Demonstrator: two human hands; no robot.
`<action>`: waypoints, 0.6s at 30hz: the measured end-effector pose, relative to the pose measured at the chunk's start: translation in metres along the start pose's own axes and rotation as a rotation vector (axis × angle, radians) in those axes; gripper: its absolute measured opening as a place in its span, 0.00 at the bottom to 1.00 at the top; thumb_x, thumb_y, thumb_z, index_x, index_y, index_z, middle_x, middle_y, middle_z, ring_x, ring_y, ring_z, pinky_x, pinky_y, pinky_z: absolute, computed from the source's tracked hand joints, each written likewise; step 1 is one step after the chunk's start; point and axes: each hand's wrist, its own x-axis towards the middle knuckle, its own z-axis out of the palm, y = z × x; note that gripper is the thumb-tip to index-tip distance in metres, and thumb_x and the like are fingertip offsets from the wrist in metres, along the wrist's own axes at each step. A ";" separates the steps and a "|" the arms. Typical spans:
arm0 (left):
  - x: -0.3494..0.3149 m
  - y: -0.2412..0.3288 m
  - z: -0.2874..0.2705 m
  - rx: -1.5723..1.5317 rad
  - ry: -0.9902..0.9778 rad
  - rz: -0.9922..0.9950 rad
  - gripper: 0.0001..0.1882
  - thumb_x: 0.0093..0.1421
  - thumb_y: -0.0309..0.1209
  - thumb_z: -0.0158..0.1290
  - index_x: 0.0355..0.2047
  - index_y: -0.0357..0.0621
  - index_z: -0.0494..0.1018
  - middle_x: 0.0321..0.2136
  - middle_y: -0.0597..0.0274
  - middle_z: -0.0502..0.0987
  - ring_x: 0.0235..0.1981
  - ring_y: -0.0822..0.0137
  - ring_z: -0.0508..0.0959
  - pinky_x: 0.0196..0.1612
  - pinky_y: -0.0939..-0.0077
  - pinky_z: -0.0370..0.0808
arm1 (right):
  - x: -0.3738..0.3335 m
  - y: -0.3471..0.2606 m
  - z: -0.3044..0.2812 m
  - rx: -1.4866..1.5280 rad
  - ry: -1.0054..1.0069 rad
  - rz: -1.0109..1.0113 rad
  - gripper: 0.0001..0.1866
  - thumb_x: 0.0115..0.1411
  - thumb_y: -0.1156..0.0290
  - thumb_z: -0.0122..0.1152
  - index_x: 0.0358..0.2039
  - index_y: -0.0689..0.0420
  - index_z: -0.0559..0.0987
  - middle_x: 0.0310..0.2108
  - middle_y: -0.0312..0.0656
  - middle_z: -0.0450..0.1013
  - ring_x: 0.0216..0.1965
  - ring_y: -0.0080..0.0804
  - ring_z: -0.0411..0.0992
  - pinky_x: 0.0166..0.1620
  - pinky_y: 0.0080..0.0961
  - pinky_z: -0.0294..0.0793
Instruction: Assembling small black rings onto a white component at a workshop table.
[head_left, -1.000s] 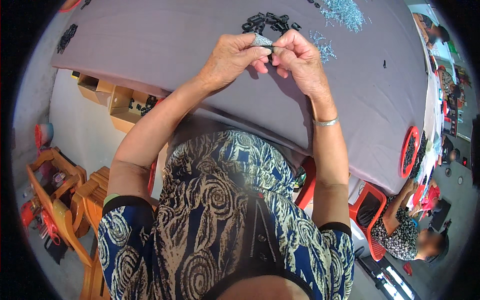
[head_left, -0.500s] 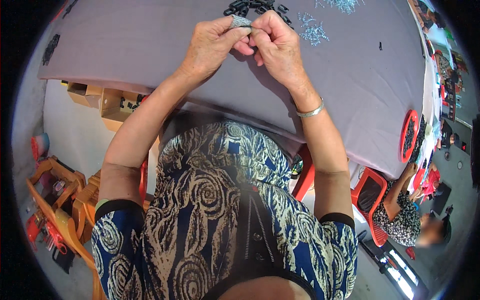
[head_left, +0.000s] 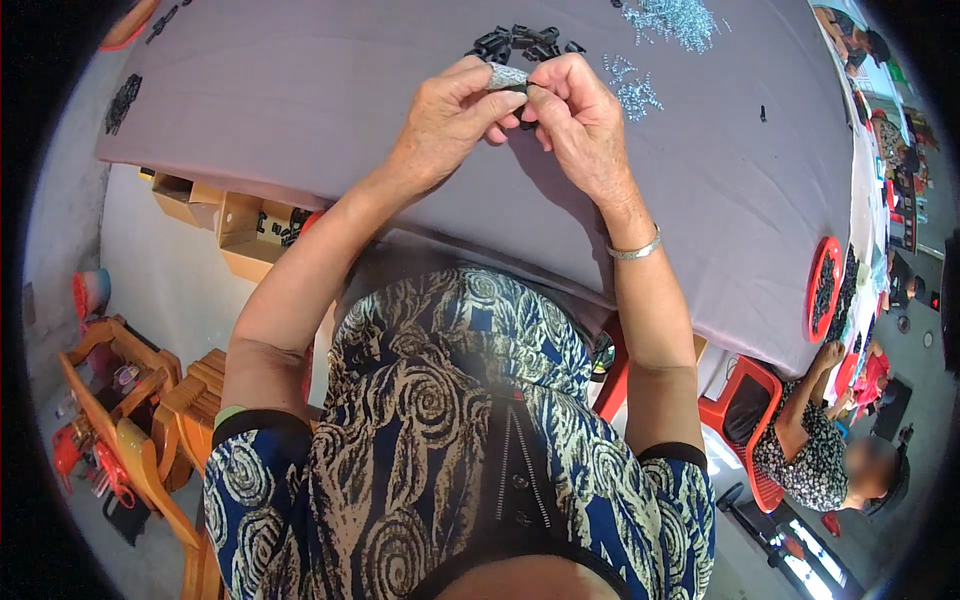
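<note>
At the left, cardboard boxes (head_left: 232, 222) sit under the edge of the table (head_left: 300, 100), which has a grey cloth. Above its middle, the left hand (head_left: 445, 125) and the right hand (head_left: 578, 125) both pinch with closed fingertips a small grey strip (head_left: 507, 76) (a black piece is touching it), just before a pile of black parts (head_left: 525, 42). More to the right lie small silver pieces (head_left: 632, 90) and a red tray (head_left: 822, 290) at the table edge.

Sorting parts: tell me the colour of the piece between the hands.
Grey piece, seen in the head view.
</note>
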 end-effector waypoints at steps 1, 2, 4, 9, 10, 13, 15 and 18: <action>0.000 -0.002 0.000 0.022 -0.007 0.009 0.08 0.62 0.26 0.50 0.38 0.33 0.75 0.31 0.66 0.70 0.30 0.75 0.75 0.32 0.83 0.75 | 0.000 0.001 0.000 -0.024 0.006 0.004 0.01 0.58 0.78 0.52 0.31 0.60 0.71 0.20 0.33 0.71 0.25 0.14 0.68 0.29 0.17 0.69; -0.001 -0.003 -0.001 0.044 -0.014 0.017 0.08 0.62 0.26 0.50 0.37 0.33 0.75 0.31 0.66 0.68 0.30 0.76 0.74 0.31 0.83 0.75 | 0.000 0.002 0.000 -0.021 0.003 0.002 0.01 0.58 0.78 0.52 0.31 0.60 0.71 0.20 0.33 0.71 0.25 0.14 0.68 0.29 0.17 0.69; -0.001 -0.002 -0.001 0.042 -0.010 0.016 0.08 0.61 0.25 0.50 0.37 0.33 0.75 0.31 0.67 0.67 0.29 0.76 0.74 0.31 0.83 0.74 | 0.001 0.004 0.002 -0.025 0.006 -0.030 0.01 0.58 0.77 0.52 0.31 0.60 0.71 0.19 0.33 0.71 0.24 0.15 0.68 0.29 0.17 0.70; 0.001 0.001 0.003 0.049 -0.017 0.024 0.07 0.61 0.24 0.50 0.37 0.33 0.75 0.30 0.67 0.67 0.29 0.76 0.74 0.31 0.85 0.73 | 0.002 -0.004 -0.002 0.062 0.016 0.024 0.02 0.59 0.75 0.52 0.29 0.59 0.71 0.19 0.32 0.70 0.21 0.14 0.66 0.24 0.15 0.67; 0.001 0.001 0.002 0.065 -0.018 0.030 0.07 0.61 0.24 0.50 0.38 0.34 0.75 0.30 0.67 0.67 0.29 0.77 0.74 0.31 0.85 0.73 | 0.003 -0.004 -0.002 0.121 0.023 0.075 0.03 0.60 0.74 0.52 0.29 0.58 0.72 0.19 0.32 0.70 0.19 0.14 0.64 0.22 0.14 0.66; 0.001 -0.001 0.001 0.074 -0.002 0.058 0.08 0.61 0.24 0.51 0.38 0.35 0.75 0.30 0.68 0.67 0.29 0.78 0.73 0.30 0.85 0.72 | 0.004 -0.002 0.000 0.179 0.002 0.076 0.05 0.61 0.72 0.53 0.28 0.58 0.71 0.19 0.32 0.70 0.17 0.13 0.62 0.19 0.12 0.62; 0.002 -0.002 0.001 0.068 0.015 0.079 0.08 0.61 0.24 0.51 0.39 0.36 0.75 0.30 0.68 0.67 0.28 0.78 0.73 0.30 0.85 0.72 | 0.005 -0.003 -0.001 0.195 -0.020 0.111 0.05 0.62 0.71 0.53 0.31 0.58 0.71 0.20 0.32 0.70 0.18 0.13 0.62 0.20 0.12 0.62; 0.002 -0.001 0.002 0.114 0.006 0.108 0.07 0.60 0.24 0.52 0.39 0.37 0.75 0.30 0.68 0.67 0.27 0.79 0.71 0.29 0.85 0.70 | 0.005 -0.002 -0.004 0.256 -0.060 0.155 0.05 0.63 0.71 0.54 0.33 0.58 0.70 0.20 0.33 0.68 0.18 0.13 0.61 0.20 0.12 0.62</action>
